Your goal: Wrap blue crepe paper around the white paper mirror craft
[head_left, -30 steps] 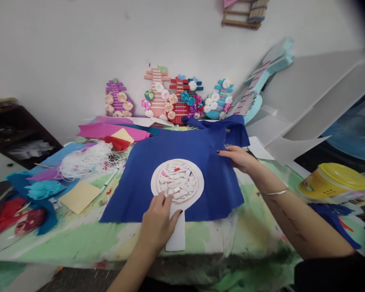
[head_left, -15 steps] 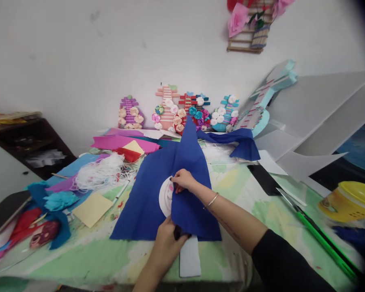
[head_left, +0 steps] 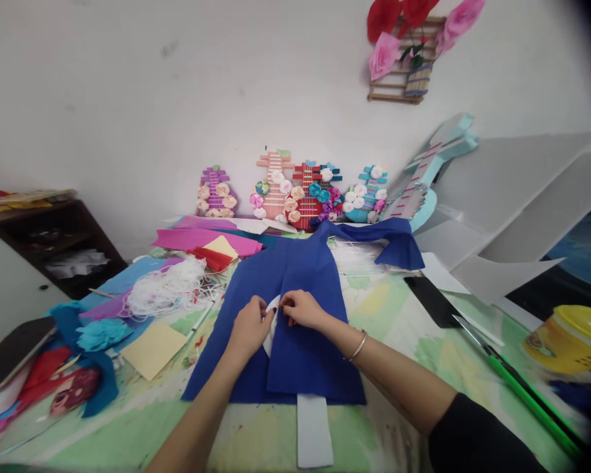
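A wide sheet of dark blue crepe paper (head_left: 320, 361) lies in front of me, its right part folded over. Under the folded edge a white round cardboard piece (head_left: 269, 341) shows as a narrow sliver. My right hand (head_left: 303, 310) pinches the edge of the blue fold near that piece. Just left of it, my left hand (head_left: 250, 326) has thumb and fingers closed together at the upper part of the white piece; what lies between its fingertips is hidden. A white strip (head_left: 315, 430) sticks out from beneath the paper toward me.
Left: white string (head_left: 165, 289), a yellow paper square (head_left: 153, 350), a turquoise paper flower (head_left: 101, 334). Right: a black phone (head_left: 436, 302), a green-handled cutter (head_left: 517, 384), a yellow tub (head_left: 571, 338). Several small decorated guitars, including a purple one (head_left: 215, 192), stand against the wall.
My left hand has moved up from the paper's near edge to beside my right hand. The raised blue fold has come down flatter and covers more of the white round piece.
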Available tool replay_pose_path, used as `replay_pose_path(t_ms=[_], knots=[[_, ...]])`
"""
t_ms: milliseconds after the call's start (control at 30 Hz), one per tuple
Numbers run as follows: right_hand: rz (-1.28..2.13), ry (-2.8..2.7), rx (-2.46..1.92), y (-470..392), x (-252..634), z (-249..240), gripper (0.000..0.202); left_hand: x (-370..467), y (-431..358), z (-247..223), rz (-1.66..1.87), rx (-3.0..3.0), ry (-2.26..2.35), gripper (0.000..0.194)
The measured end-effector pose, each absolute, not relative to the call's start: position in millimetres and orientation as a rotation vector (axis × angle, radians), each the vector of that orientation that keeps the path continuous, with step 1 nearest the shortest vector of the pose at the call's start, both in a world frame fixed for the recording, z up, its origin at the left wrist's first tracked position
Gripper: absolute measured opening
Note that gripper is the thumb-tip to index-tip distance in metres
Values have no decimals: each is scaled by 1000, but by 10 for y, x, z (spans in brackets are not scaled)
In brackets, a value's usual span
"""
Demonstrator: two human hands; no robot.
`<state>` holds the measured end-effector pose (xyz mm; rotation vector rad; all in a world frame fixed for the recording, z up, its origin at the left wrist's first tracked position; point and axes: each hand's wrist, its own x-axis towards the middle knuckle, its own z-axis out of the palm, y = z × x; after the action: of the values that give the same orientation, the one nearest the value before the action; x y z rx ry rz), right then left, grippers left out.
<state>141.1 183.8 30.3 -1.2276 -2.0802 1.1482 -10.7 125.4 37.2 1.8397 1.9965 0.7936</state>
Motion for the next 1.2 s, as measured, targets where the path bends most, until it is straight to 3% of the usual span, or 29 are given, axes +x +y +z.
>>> replay_pose_path(t_ms=[100, 267, 600, 833, 1200], knots=[[1141, -2124, -1153, 1823, 1455, 290, 26, -68, 1579, 377, 812, 1830, 1957, 11], [1115, -2162, -1094, 1793, 1488, 286, 26, 4, 2129, 356, 889, 1677, 1917, 24], [941, -2164, -1128, 1645, 1492, 304, 26, 334, 3034, 469, 1015, 1337, 1235, 78], [878, -2160, -1157, 1632, 1487, 268, 28, 259, 3373, 595, 1134, 1280, 939, 88], [855, -2185, -1173, 1584, 1480, 290, 31, 176, 3799, 796, 1060, 1386, 1140, 46]])
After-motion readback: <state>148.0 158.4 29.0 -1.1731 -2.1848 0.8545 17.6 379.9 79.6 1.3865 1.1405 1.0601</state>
